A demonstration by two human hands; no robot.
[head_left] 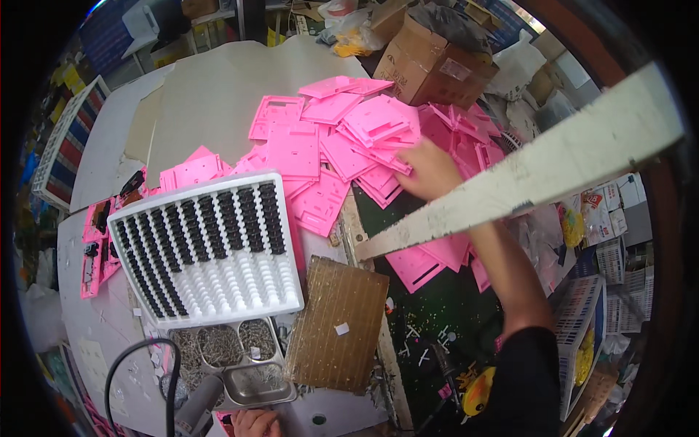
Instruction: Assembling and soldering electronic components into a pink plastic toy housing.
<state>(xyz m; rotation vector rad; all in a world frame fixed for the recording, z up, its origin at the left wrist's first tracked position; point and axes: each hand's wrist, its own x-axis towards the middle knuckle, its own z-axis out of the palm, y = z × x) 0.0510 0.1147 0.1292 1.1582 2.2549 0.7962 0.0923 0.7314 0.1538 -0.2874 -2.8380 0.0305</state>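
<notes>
My right hand [429,171] reaches far out to a large loose heap of flat pink plastic panels [293,149]. Its fingers are closed at the edge of a pink panel [380,120] on the heap's right side; the fingertips are partly hidden. At the bottom edge my left hand [255,422] is curled against a pink plastic part [222,421], mostly cut off by the picture's border. A white ridged tray [233,288] with rows of small black parts lies tilted in front, above a metal tray [255,386] with compartments of small screws.
A pale beam [524,171] slants across my right forearm. A brown taped cardboard sheet [338,324] lies mid-table. Beside my right arm is a yellow-handled tool [477,393]. A cardboard box [437,62] stands behind the heap; a black cable [116,371] loops at lower left.
</notes>
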